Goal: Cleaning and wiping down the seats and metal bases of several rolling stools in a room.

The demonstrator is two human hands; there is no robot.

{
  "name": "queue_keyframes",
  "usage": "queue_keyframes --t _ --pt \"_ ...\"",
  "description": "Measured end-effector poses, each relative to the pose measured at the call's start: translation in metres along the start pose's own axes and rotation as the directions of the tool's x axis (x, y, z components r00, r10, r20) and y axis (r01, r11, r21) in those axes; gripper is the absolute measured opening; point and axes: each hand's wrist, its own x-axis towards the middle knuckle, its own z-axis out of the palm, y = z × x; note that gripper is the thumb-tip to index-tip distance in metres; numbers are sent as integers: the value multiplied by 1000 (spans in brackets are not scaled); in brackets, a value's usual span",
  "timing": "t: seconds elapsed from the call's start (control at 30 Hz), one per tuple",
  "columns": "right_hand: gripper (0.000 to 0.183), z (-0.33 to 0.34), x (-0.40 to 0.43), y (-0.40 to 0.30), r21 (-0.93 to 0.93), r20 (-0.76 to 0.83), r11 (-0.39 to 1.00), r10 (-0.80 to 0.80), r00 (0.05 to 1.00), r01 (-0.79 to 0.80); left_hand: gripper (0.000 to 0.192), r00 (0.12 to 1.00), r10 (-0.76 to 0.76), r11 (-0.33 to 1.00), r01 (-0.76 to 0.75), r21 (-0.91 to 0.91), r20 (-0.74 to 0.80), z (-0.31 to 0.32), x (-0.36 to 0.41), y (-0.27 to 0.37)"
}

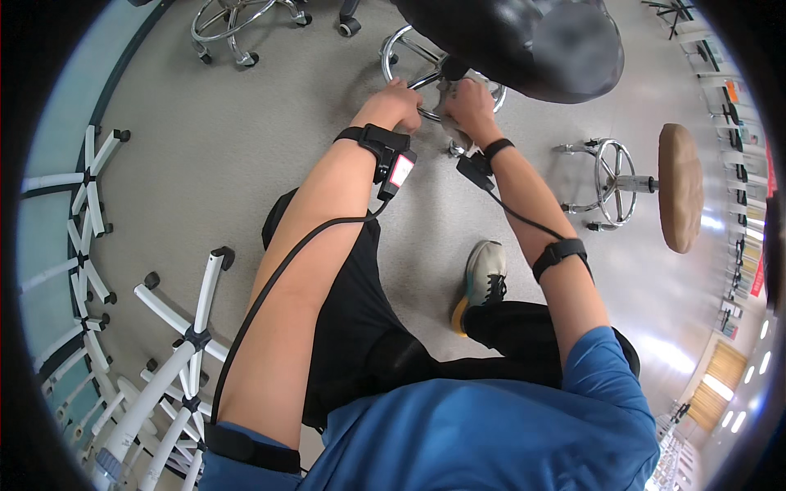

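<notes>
Before me stands a stool with a black padded seat (491, 43) and a chrome base with a foot ring (388, 54). My left hand (393, 105) is curled over the near left part of this ring, its fingertips partly hidden. A crumpled greyish cloth (453, 130) is in my right hand (471, 105), held against the ring close to the central column. Part of the cloth hangs below the fist, above a chrome caster (455, 149). The seat overhangs the far side of the base and hides some of it.
A stool with a tan seat (680, 187) stands at right. Another chrome stool base (230, 27) is at upper left. White caster-footed stands (198, 339) line the left side. A black cable (270, 294) runs along my left arm; my shoe (485, 276) is on the grey floor.
</notes>
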Motion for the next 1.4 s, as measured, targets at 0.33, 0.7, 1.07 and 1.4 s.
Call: queue_keyframes --t 0.33,0.7,1.07,1.4 --pt "20 44 -106 -1 929 -321 364 694 644 71 51 999 -6 990 -1 -139 -47 5 1 19" --pt "17 105 -94 -2 919 -244 380 756 607 -104 52 985 172 979 -169 -118 21 2 4 33" --pt "29 69 -94 33 582 -66 696 555 829 -419 62 999 20 987 -25 -158 -32 31 47 20" --pt "31 100 -103 24 571 -267 738 581 768 -360 41 984 105 994 -109 -19 -142 23 35 28"
